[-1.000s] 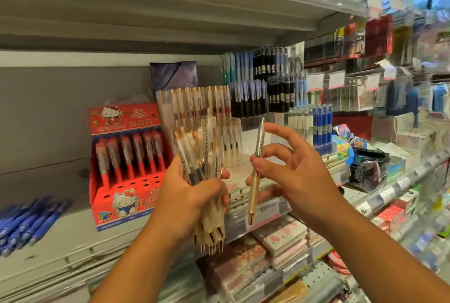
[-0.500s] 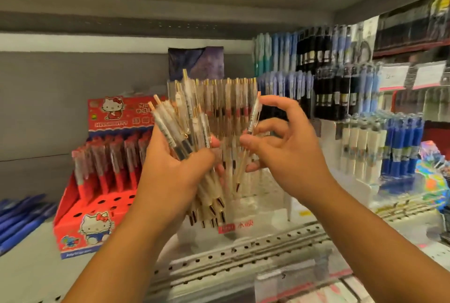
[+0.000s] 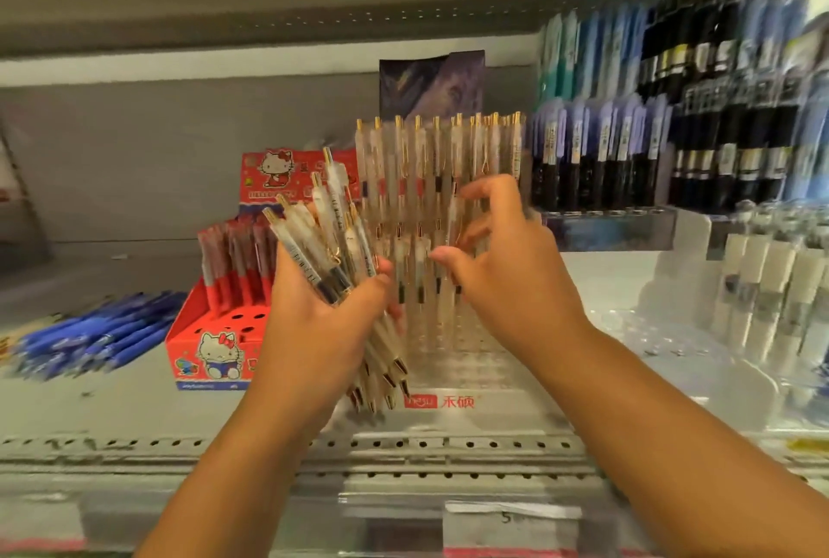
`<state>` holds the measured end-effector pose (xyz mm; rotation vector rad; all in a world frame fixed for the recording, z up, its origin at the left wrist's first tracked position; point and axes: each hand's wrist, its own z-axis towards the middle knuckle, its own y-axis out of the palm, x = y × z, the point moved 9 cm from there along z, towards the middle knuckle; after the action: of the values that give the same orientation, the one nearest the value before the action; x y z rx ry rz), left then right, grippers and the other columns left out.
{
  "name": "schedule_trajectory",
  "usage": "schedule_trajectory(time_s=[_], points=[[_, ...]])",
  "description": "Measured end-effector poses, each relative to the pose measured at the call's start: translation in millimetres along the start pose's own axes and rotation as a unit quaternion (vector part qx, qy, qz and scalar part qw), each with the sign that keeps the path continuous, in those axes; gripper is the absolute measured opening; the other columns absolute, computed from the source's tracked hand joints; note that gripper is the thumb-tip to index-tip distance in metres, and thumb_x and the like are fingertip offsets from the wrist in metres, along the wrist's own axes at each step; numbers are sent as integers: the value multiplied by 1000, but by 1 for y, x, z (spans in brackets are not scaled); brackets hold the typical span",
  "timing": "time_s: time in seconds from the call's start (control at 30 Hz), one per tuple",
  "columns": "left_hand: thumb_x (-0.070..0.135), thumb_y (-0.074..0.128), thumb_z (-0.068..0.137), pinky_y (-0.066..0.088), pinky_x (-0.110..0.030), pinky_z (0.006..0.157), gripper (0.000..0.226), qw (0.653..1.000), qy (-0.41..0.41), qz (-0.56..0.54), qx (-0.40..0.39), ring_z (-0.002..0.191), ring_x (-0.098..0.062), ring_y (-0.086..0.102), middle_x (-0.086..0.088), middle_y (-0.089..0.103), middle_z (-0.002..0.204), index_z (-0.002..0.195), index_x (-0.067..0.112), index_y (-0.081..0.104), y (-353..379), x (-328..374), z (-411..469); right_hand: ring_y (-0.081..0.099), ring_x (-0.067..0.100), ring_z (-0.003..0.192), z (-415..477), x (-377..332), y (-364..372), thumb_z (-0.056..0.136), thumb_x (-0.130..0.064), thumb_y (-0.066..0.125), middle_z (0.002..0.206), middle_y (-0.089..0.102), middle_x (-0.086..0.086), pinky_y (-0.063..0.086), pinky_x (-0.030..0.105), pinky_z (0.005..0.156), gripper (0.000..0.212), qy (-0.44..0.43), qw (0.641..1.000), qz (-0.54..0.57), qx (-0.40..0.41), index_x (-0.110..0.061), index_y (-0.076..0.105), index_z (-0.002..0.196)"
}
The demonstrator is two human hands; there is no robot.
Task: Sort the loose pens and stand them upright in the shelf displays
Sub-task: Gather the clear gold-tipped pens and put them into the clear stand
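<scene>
Head view: left hand [image 3: 320, 324] grips a pen bundle [image 3: 320, 243]; right hand [image 3: 511, 275] beside it pinches one pen [image 3: 452, 216] at the clear display [image 3: 453, 362].

Pen bundle [image 3: 332, 252]: frosted clear, gold clips and tips. Display box [image 3: 211, 355]: red, cartoon cat print (white, red bow). Side pens [image 3: 98, 333], shelf's [image 3: 134, 405] left edge: blue.

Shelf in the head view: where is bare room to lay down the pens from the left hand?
Bare shelf lies behind the blue pens, left of the red box, and along the front before both. The clear stand and the pen racks to the right are crowded.
</scene>
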<state>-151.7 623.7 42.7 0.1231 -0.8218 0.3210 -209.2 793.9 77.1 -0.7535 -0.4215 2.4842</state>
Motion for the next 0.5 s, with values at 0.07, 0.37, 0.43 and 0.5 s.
schedule_trajectory(time_s=[0.07,0.37,0.43,0.5], points=[[18,72,89,57,-49,87,38,1000,-6,1,0,95,-20,71,3,72,101,113,42,55,-1,-4,0,57,5,62,-1,2,6,87,-31,72,74,57,-9,51,25,56,46,13,999,-23,-18,-28,40,119],[16,69,91,54,-14,68,47,998,-13,-24,-60,88,2,69,22,70,100,106,57,51,8,-12,2,65,7,63,-13,13,25,88,-29,70,69,66,-5,59,41,63,38,69,993,-41,-92,-30,41,112],[17,68,91,52,-10,66,48,997,-11,-24,-79,86,4,68,24,69,101,105,59,50,12,-13,2,65,6,62,-16,12,25,89,-29,70,70,66,-6,59,39,62,40,73,992,-51,-92,-31,39,114],[22,68,91,54,-19,76,46,995,-9,-25,-92,95,5,66,25,68,107,112,58,48,14,-13,3,63,5,62,-19,8,25,90,-29,67,70,64,-7,59,37,61,41,64,990,-73,-97,-32,38,119]])
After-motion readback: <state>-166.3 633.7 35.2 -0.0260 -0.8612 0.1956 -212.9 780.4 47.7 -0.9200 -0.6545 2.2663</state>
